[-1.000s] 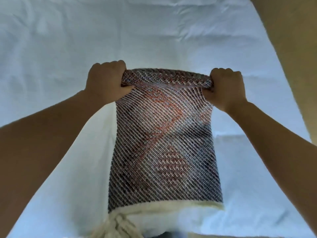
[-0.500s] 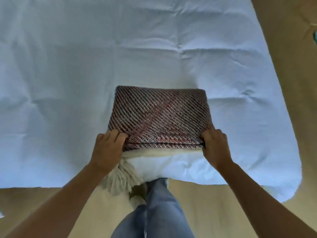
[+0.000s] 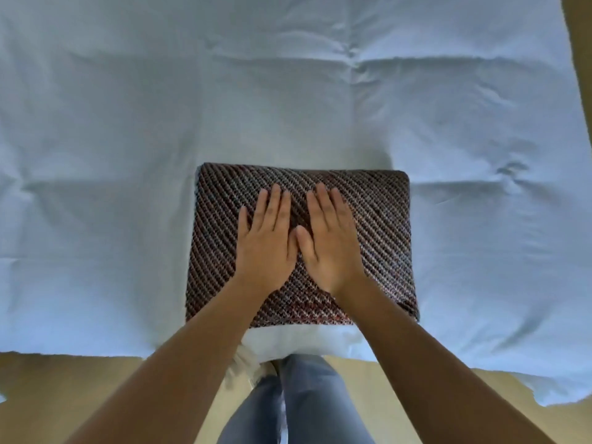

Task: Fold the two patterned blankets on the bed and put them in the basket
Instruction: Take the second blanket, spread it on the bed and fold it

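Now, taking the folded patterned blanket point(image 3: 368, 219) as our landmark: it lies as a compact rectangle on the white bed sheet point(image 3: 128, 123), close to the near edge of the bed, its long axis running left to right across us.

Left of the blanket's middle, our left hand point(image 3: 266, 245) rests palm down on top, fingers open and extended, pointing toward the blanket's far edge, gripping nothing.

Right of the middle, our right hand point(image 3: 330, 245) lies the same way, flat and open, thumb just beside the left thumb.

Both hands sit equally near the blanket's centre; its short ends lie outward from each hand, left end from the left, right end from the right.

We judge the fold finished and being pressed flat. A lift would call for each hand to slide outward along the long axis and under its own end.

No basket or second blanket shows in view.
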The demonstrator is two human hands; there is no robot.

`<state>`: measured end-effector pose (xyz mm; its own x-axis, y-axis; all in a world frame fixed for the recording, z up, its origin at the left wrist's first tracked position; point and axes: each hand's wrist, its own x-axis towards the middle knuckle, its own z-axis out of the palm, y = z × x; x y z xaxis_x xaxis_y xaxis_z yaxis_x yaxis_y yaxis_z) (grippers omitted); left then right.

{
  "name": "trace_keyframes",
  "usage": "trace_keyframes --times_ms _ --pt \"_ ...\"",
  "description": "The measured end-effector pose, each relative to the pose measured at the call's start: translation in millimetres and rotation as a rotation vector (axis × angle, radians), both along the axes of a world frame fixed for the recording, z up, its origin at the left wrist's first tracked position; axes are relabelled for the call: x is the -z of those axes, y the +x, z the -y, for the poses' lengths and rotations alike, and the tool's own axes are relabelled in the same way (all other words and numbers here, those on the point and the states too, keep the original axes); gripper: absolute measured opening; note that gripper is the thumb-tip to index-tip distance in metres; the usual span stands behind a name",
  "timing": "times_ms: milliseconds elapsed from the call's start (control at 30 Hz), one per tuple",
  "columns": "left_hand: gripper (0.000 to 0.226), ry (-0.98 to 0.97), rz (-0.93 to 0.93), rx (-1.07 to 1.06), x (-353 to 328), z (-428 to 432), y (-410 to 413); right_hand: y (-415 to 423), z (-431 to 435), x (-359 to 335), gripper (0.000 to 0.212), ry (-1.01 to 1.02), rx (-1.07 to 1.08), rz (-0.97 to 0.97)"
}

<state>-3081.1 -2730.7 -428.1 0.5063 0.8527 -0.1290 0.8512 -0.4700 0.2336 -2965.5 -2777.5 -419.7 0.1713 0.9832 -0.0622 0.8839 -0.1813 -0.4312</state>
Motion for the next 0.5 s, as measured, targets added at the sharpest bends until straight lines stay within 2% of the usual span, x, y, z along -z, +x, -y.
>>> trace_keyframes --times_ms 67,133,167,267,400,500 --pt "0.06 -0.03 -0.009 -0.164 24 -29 2 20 -22 24 0.06 -0.067 -0.018 0.151" --pt "0.065 -0.108 -0.017 -0.427 46 -47 -15 57 -28 49 0.064 -0.172 0.093 0.267" --pt "0.067 -0.131 -0.036 -0.482 53 -48 -25 73 -23 57 0.065 -0.213 0.149 0.298" --pt "0.07 -0.182 -0.1 -0.47 59 -48 -36 93 -11 66 0.068 -0.269 0.223 0.257" --pt "0.069 -0.145 -0.03 -0.544 40 -41 -18 63 -18 48 0.068 -0.155 0.387 0.102" --pt "0.065 -0.128 0.009 -0.38 29 22 -6 15 11 40 0.065 -0.044 0.127 0.078"
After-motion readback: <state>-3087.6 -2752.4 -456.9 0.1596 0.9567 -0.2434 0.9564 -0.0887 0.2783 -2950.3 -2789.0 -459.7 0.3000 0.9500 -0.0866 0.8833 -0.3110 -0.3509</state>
